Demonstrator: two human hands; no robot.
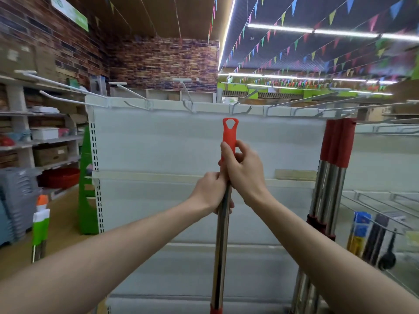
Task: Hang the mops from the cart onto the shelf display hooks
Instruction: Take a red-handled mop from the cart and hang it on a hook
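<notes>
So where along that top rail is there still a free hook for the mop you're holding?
The hooks above the mop handle, and those leftward toward the shelf's left post, look bare. The right end is crowded: the hung mops fill that hook. Both the left hand and right hand grip the handle just under the rail.

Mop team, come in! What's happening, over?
Both hands, left hand and right hand, grip the mop. Loop just below the hooks. Path clear.
</notes>
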